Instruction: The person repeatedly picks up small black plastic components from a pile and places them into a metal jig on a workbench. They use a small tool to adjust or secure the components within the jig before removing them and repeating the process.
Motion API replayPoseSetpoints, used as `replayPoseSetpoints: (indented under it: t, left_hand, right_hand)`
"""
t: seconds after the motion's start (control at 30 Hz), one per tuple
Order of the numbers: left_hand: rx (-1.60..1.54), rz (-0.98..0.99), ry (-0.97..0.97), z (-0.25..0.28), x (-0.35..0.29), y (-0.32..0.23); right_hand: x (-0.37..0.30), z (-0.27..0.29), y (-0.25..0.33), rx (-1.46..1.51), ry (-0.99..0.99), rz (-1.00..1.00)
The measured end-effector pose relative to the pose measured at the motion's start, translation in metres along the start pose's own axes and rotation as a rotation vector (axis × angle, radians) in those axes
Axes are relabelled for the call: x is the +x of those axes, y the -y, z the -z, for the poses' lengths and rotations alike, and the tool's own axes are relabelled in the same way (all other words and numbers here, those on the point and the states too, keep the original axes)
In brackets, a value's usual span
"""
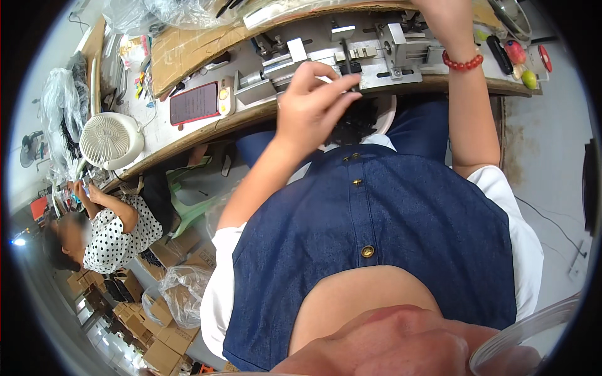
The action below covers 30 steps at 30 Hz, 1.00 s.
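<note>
My left hand [310, 103] is at the near edge of the bench, its thumb and forefinger closed on the lower end of a slim black stick-shaped part [347, 57]. That part runs up across a metal clamping fixture [395, 53] with silver blocks and a rail. My right hand [444, 22] reaches over the bench beyond the fixture's right side, a red bead bracelet on its wrist; the fingers are cut off by the upper edge. Below my left hand, a heap of small black pieces [354, 124] lies in a pale bowl [387, 118] at my lap.
On the bench [235, 120], left of the fixture, lie a red-edged phone [194, 103] and cardboard [188, 57]. A white fan [111, 141] stands farther left. Small fruit-like objects [530, 78] sit right. Another person [122, 232] works at left, near stacked cartons [138, 323].
</note>
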State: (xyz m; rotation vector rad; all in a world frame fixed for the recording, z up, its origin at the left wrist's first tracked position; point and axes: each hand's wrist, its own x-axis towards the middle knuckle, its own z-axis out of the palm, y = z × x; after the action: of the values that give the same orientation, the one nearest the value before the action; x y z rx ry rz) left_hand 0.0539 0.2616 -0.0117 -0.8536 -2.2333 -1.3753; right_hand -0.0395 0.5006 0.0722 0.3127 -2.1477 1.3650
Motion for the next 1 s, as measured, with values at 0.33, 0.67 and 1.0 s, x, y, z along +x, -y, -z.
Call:
replayPoseSetpoints:
  t: [0.33, 0.67, 1.0]
  left_hand:
    - [0.189, 0.068, -0.018, -0.046, -0.007, 0.025]
    - [0.225, 0.066, 0.016, -0.038, 0.000, 0.013]
    - [0.580, 0.080, -0.204, 0.048, 0.140, 0.043]
  right_hand:
    - [-0.037, -0.003, -0.002, 0.267, -0.007, 0.157]
    - [-0.080, 0.010, 0.007, -0.077, 0.189, 0.317]
    - [-0.129, -0.015, -0.004, -0.416, 0.456, 0.453]
